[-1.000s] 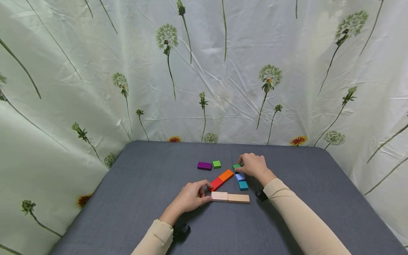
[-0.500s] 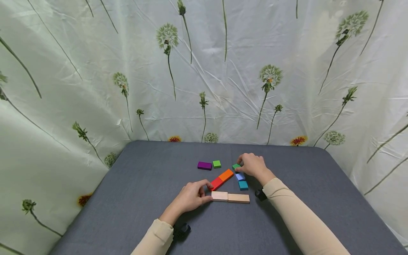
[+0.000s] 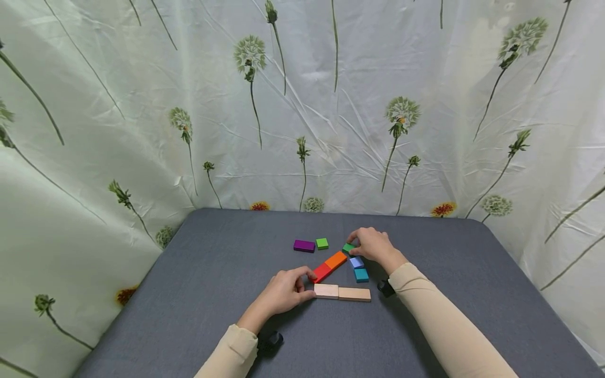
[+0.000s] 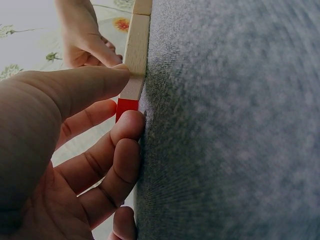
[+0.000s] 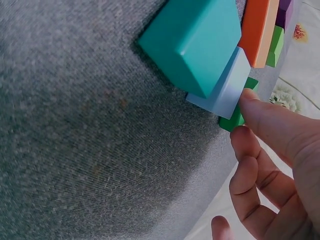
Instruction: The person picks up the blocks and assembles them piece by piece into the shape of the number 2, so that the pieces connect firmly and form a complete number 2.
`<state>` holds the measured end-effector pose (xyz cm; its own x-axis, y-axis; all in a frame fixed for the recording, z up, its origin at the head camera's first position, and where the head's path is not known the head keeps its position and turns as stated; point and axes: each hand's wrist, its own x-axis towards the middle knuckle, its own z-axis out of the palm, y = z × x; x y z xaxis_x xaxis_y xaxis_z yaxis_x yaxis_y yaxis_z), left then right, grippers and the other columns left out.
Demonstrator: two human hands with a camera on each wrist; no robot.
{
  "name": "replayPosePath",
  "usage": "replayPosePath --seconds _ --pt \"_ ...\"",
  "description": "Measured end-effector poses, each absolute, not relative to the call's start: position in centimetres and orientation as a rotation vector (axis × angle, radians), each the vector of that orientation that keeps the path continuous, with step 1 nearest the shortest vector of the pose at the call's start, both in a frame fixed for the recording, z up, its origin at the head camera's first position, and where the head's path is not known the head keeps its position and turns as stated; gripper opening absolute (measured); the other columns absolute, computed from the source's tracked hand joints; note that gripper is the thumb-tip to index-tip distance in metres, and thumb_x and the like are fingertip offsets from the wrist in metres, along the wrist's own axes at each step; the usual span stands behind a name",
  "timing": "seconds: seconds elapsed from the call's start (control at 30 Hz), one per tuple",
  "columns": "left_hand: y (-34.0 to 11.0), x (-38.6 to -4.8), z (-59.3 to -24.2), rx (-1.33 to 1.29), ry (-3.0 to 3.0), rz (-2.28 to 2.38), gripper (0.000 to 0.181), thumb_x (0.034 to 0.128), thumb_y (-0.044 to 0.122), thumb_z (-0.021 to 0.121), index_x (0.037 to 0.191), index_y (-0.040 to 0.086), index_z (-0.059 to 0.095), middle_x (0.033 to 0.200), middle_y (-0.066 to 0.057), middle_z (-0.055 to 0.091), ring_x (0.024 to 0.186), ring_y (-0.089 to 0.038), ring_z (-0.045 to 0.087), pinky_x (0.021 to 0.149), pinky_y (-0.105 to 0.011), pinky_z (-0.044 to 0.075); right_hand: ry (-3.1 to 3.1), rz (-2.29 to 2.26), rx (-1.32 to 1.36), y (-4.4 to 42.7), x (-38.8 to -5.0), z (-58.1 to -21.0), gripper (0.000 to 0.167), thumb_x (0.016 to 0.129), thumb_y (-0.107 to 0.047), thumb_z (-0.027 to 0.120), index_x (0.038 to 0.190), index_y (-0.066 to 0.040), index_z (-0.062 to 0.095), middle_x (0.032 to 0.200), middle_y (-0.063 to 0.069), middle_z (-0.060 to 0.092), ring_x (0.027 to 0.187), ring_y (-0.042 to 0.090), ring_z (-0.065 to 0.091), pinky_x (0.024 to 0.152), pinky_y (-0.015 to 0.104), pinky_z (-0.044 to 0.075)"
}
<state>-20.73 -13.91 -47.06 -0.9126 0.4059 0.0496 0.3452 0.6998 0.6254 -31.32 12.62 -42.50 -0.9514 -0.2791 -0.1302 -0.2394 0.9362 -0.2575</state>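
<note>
the right hand (image 3: 375, 245) is pinching the green block (image 3: 348, 248) between its thumb and forefinger, over the grey table (image 3: 212, 262). nearer to the person, the light blue block (image 3: 356, 262) is lying just beside it; whether these two are touching, the view is not showing clearly. the teal block (image 3: 361, 275) is following next in this row. the left hand (image 3: 281, 291) is staying loosely open, gripping nothing: its thumb is touching the pale wooden block (image 3: 326, 291), and its forefinger is touching the red block (image 3: 323, 272). the orange block (image 3: 336, 260) is continuing the red one in a slanting line, while the longer wooden block (image 3: 354, 294) is continuing the pale one.
</note>
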Motion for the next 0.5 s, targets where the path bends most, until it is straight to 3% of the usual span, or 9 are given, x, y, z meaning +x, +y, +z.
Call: replayPosePath --seconds 0.5 --pt "-13.82 -20.81 -47.01 0.601 2.803 0.999 0.03 0.0942 0.028 0.085 0.121 0.022 0.072 0.073 0.009 0.056 0.061 -0.005 0.046 0.057 -0.023 0.036 2.887 -0.39 -0.508 12.73 -31.61 -42.7 0.033 0.098 -0.02 0.08 0.13 -0.015 0.077 0.107 0.007 0.077 0.095 0.023 0.067 0.092 0.054 0.046"
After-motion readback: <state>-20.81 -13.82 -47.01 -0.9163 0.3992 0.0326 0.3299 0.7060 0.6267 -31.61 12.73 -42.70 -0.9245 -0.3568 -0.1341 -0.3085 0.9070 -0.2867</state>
